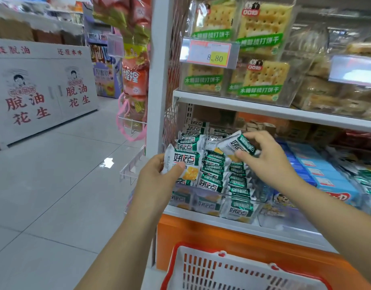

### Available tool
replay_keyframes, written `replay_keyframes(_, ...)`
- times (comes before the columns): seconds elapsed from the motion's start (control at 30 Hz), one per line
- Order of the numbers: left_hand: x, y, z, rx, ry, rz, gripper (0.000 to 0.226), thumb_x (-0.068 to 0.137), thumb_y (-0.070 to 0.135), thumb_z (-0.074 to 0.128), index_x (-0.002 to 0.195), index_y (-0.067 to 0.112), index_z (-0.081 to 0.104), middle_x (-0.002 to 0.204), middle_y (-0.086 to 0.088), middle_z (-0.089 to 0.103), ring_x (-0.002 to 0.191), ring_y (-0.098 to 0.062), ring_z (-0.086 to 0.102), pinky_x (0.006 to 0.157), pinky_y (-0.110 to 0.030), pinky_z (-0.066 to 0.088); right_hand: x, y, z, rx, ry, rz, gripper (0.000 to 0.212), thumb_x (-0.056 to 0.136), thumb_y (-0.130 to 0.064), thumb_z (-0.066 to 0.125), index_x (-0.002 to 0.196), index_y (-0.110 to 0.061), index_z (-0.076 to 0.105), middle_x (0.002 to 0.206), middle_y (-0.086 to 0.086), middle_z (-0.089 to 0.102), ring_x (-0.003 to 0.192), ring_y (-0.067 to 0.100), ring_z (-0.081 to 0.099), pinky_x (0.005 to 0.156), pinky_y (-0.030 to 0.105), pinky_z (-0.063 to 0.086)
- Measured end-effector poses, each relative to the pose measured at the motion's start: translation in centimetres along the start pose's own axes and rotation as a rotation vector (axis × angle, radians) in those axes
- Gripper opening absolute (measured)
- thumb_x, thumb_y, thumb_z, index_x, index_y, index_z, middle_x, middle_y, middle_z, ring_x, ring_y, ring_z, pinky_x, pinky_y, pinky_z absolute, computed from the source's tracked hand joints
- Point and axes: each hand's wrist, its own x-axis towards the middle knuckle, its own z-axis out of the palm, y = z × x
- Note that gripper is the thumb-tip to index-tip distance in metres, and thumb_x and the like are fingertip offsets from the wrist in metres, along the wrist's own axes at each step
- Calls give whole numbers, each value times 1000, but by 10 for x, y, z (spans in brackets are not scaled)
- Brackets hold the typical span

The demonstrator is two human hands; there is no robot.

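My left hand (157, 178) grips a green-and-white biscuit packet (183, 161) at the left end of a clear shelf bin (262, 197), its thumb across the packet's front. Further right, my right hand (262, 153) pinches a second, similar packet (236, 143), tilted, just above the rows in the bin. Several more of these packets (218, 174) stand packed in rows inside that bin on the lower shelf (285, 229).
A red-rimmed white shopping basket (232, 271) sits below my arms. The upper shelf (264, 107) carries cracker packs (262, 26) and a price tag (209, 52). Blue boxes (318, 170) lie right of the bin. Hanging snack bags (134, 65) and open tiled floor (54, 174) are to the left.
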Motion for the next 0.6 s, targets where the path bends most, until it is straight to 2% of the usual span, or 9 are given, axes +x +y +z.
replay_keyframes(0.1,-1,-4,7,55,-127,-30,8,91,26,62,98,26,66,94,2,74,91,-19,70,86,-39,55,-25,-17,-28,170,-309,35,24,78,-30,72,101,-30,64,92,-15,70,87,2,64,82,25,48)
replay_keyframes(0.2,-5,-7,20,62,-295,-103,16,93,31,60,102,21,68,97,-8,71,91,-30,69,90,-46,54,-44,-24,-41,171,-496,32,38,67,-43,69,102,-30,65,102,-14,70,97,4,64,90,30,49)
replay_keyframes(0.23,-7,-8,24,44,-351,-149,19,94,32,59,104,18,67,98,-13,69,90,-33,68,90,-45,55,-49,-23,-42,150,-510,23,38,67,-45,68,102,-31,65,106,-15,67,100,1,61,93,27,47)
replay_keyframes(0.3,-11,-10,33,9,-443,-230,27,94,37,57,111,18,66,115,-17,65,100,-35,67,91,-41,55,-56,-20,-44,102,-510,-11,35,69,-44,67,102,-34,61,117,-23,55,109,-8,53,98,18,41)
replay_keyframes(0.37,-15,-11,40,-13,-481,-260,39,90,50,55,117,24,65,124,-12,63,105,-30,66,93,-40,53,-62,-16,-46,88,-518,-9,30,76,-36,70,104,-33,61,124,-29,46,114,-15,45,99,8,36)
replay_keyframes(0.43,-20,-9,44,-40,-526,-252,51,80,62,54,117,29,64,120,-4,67,105,-22,67,94,-38,52,-66,-13,-48,122,-534,30,26,80,-25,72,104,-29,63,122,-29,48,114,-18,44,94,4,36)
replay_keyframes(0.53,-29,-4,46,57,-651,-132,51,71,54,64,119,35,59,110,8,71,103,-11,67,97,-35,50,-74,-10,-47,267,-526,87,26,79,-17,73,102,-23,64,109,-13,67,104,-3,61,89,13,46)
replay_keyframes(0.6,-32,-2,48,143,-657,-68,48,74,42,71,119,35,57,106,12,71,99,-6,67,95,-32,51,-80,-10,-44,284,-506,117,27,77,-17,75,101,-21,63,102,-8,70,98,3,64,88,20,50)
